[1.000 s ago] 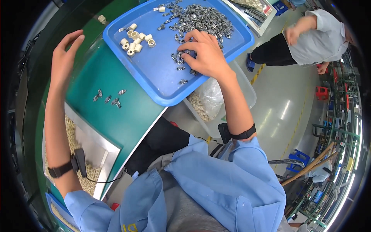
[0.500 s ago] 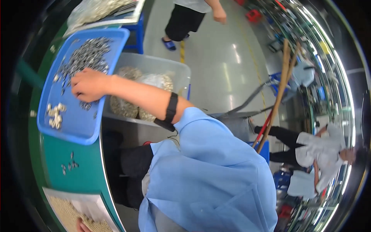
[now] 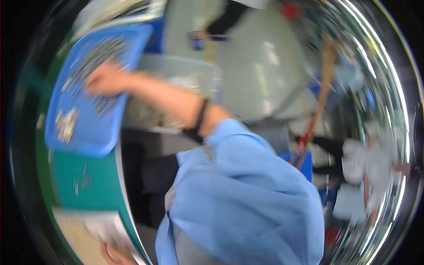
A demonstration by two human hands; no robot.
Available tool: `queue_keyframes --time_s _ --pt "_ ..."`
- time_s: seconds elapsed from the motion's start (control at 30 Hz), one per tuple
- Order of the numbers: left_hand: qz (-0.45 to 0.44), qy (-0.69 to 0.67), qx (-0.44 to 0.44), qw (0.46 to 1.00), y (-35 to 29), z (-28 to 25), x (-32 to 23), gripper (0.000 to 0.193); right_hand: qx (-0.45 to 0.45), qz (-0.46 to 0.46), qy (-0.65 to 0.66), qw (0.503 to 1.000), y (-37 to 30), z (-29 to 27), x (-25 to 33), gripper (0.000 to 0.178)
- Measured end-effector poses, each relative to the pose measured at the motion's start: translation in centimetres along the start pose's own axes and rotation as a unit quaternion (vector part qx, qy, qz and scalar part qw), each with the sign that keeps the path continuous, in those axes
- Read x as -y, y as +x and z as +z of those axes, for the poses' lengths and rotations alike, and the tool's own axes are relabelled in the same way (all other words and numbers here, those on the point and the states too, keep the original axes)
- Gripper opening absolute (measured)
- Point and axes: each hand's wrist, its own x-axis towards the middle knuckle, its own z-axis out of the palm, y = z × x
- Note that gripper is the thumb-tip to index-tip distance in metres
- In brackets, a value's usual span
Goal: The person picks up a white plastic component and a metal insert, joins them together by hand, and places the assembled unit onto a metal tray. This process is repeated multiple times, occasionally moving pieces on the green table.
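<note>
- The right hand [image 3: 106,80] is in the upper left of the frame, over the blue tray [image 3: 90,136], at the pile of small metal parts [image 3: 109,45]. Its fingers look bent downward, but the view is blurred, so I cannot tell if they pinch a part.
- The left hand [image 3: 115,255] is at the lower left edge, over a pale tray [image 3: 86,213] with small cream pieces [image 3: 73,232]. Its fingers are partly cut off; I cannot tell if they hold something.
- In the lower part of the blue tray lie some cream rings [image 3: 66,126], apart from the metal pile.
- On the green table [image 3: 102,194], between both trays, a few loose metal pieces [image 3: 85,180] lie.
- In my judgement, a sleeve or a quick arm could sweep these loose pieces to the floor, because the table edge is near.
- Also, hasty fingers could push metal parts among the rings, since no wall divides them.
- A plastic box [image 3: 187,64] stands beside the blue tray; a dropped part could fall inside.
</note>
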Motion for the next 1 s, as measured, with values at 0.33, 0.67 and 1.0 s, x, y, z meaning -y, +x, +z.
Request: queue_keyframes --time_s 0.33,0.67,1.0 --pt "-0.022 0.273 -0.207 0.939 -5.0 -0.7 -4.0 0.017 0.048 0.072 0.051 0.995 -2.9 -1.8 4.0 0.022" --pt "-0.044 0.399 -0.256 0.879 0.0 1.9 -3.1 0.019 0.115 0.027 0.118 0.986 -4.8 2.4 10.0 0.019" --pt "-0.067 0.422 -0.238 0.872 1.6 2.9 -2.3 0.014 0.142 -0.115 0.197 0.963 -6.5 7.2 14.3 0.017"
